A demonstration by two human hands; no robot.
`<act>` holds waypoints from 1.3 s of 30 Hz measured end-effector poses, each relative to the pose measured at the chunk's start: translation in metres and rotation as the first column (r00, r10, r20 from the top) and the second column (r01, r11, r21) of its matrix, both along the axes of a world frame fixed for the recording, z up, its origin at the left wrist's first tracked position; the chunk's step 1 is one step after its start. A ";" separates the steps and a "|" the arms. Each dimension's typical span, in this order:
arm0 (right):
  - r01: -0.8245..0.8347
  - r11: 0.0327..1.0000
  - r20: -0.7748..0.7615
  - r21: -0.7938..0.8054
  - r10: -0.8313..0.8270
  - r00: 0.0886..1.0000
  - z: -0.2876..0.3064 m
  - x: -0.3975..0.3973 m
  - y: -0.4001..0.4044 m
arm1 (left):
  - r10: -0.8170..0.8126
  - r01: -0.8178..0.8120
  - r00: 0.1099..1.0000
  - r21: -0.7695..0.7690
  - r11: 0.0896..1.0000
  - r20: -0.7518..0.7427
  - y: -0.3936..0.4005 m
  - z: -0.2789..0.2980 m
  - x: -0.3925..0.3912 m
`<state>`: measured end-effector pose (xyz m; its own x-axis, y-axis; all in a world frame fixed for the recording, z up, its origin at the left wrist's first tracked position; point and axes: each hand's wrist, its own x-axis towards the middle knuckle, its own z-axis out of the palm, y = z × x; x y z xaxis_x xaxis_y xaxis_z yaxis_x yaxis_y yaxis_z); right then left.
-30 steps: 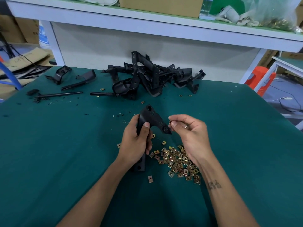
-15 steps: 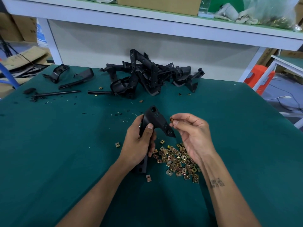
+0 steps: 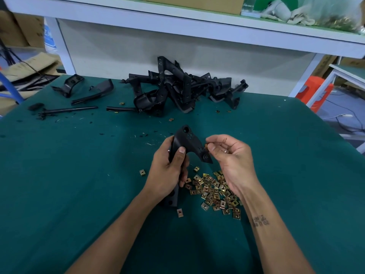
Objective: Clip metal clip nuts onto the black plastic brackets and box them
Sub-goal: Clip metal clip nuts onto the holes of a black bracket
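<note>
One clip nut [image 3: 206,145] at bracket [image 3: 189,139] edge, right hand [image 3: 231,155].

Bracket [image 3: 188,141]: matt black plastic; clip nuts [image 3: 215,191]: shiny brassy metal (table [image 3: 79,175]: cloth).

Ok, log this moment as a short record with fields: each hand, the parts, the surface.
left hand: left hand grips the black bracket by its stem, upright above the table
right hand: right hand pinches a clip nut at the bracket's right edge
loose nuts: pile of clip nuts under the right wrist
spare brackets: heap of black brackets at the far edge
surface: green table
box: none in view
</note>
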<state>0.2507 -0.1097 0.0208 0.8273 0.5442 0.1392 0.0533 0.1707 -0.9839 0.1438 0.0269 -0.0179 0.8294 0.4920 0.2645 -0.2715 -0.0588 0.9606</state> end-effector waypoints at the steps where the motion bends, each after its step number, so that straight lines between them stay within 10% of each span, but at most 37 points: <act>1: 0.008 1.000 0.000 -0.008 -0.008 1.000 0.000 0.000 0.000 | 0.001 -0.001 1.000 -0.001 1.000 -0.001 0.000 0.000 0.000; 14: -0.054 0.979 -0.259 0.199 0.106 0.960 0.004 0.004 -0.008 | -0.013 0.013 1.000 -0.003 1.000 -0.001 0.002 -0.003 0.001; 25: 0.055 0.997 0.142 -0.052 -0.048 0.989 0.000 0.000 -0.003 | 0.009 -0.009 1.000 0.029 1.000 0.006 0.002 -0.005 0.002; 39: 0.007 0.983 0.153 -0.181 0.022 0.988 0.004 -0.005 -0.004 | 0.019 -0.020 1.000 0.046 0.999 0.025 0.003 -0.005 0.002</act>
<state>0.2460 -0.1136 0.0249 0.7995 0.5781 0.1630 0.2054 -0.0082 -0.9786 0.1460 0.0295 -0.0232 0.8126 0.4952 0.3074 -0.2933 -0.1084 0.9499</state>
